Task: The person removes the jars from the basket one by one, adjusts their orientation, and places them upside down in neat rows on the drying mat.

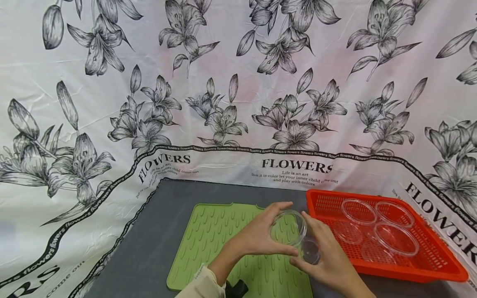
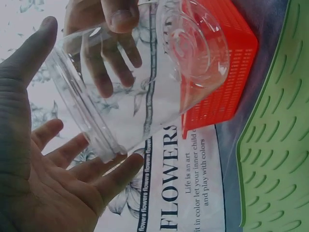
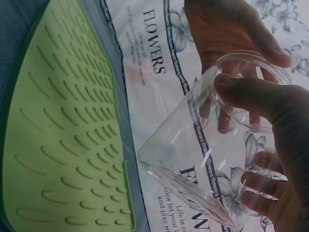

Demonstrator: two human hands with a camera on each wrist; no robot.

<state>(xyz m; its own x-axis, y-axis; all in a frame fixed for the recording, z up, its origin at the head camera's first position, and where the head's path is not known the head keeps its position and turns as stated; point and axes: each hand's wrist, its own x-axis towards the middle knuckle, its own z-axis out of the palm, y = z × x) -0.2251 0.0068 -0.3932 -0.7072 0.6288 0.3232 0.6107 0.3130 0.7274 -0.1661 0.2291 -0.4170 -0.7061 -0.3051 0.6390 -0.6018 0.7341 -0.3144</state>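
Note:
A clear plastic cup (image 1: 287, 228) is held up between both hands, tilted with its rim toward me, over the right part of a green ridged mat (image 1: 208, 240). My left hand (image 1: 258, 236) spans the rim, thumb on one side and fingertips on the other. The right hand (image 1: 323, 252) grips the cup from the right, its thumb just below the rim and its fingers round the far side. The left wrist view shows the cup's ringed base (image 2: 193, 43) pointing away from the left palm. Nothing shows inside the cup (image 3: 188, 130).
A red perforated basket (image 1: 439, 271) sits to the right of the mat, with three clear cups (image 1: 396, 240) standing in it, rims up. Dark grey table surface (image 1: 134, 252) surrounds the mat. A white flower-print cloth (image 1: 231, 165) hangs behind and along the sides.

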